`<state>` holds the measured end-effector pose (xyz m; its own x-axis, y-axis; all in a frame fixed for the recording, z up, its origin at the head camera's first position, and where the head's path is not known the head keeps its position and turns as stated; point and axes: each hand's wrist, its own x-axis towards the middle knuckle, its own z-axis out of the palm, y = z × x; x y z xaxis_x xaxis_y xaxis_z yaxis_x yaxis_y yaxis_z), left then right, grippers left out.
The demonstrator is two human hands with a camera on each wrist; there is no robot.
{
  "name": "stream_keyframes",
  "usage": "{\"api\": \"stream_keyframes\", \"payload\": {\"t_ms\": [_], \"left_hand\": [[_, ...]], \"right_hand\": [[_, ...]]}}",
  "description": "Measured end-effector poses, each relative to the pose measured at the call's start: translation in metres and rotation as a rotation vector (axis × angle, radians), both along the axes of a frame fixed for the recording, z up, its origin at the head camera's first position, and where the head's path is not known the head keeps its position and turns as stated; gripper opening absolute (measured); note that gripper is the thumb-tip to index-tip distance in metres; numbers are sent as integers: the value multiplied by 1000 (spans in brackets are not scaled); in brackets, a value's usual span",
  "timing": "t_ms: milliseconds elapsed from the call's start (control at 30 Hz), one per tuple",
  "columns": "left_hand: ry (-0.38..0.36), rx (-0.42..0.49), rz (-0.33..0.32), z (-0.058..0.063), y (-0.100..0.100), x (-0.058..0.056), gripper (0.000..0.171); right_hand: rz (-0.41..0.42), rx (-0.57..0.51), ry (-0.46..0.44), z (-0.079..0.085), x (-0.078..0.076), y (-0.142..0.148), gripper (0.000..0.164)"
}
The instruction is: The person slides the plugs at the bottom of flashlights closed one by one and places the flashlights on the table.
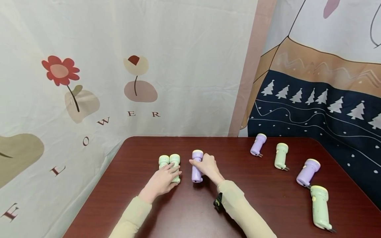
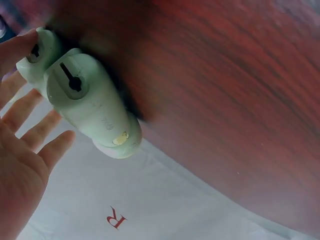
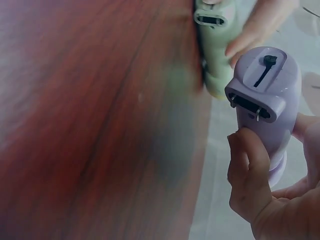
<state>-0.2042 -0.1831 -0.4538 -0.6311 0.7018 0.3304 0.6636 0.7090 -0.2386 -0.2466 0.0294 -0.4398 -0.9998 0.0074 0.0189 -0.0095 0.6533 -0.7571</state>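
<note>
Two pale green flashlights, a left one (image 1: pixel 163 160) and a right one (image 1: pixel 175 159), stand side by side at the table's middle left, heads toward the wall. My left hand (image 1: pixel 160 181) lies across them with its fingers extended and spread. In the left wrist view the nearer green flashlight (image 2: pixel 100 102) shows a dark keyhole-shaped slot in its end. To their right, my right hand (image 1: pixel 210 168) grips a purple flashlight (image 1: pixel 196 174) between thumb and fingers, its head also toward the wall. The right wrist view shows metal prongs at this purple flashlight's (image 3: pixel 280 80) tail end.
On the table's right side lie a far purple flashlight (image 1: pixel 258 144), a green one (image 1: pixel 281 156), a nearer purple one (image 1: pixel 308 172) and a near green one (image 1: pixel 320 206), with plug prongs sticking out. The dark red table (image 1: pixel 190 211) meets a printed cloth (image 1: pixel 190 66) behind.
</note>
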Motion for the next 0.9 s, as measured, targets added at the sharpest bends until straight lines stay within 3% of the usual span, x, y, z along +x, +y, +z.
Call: {"api": "stream_keyframes", "payload": {"t_ms": [333,900], "left_hand": [[-15,43,4,-1,3,-2,37],[-39,40,22,0,2,0,39]], "right_hand": [[49,24,-26,-11,-17,-34,50],[47,73,-76,-21,-22,-50,54]]}}
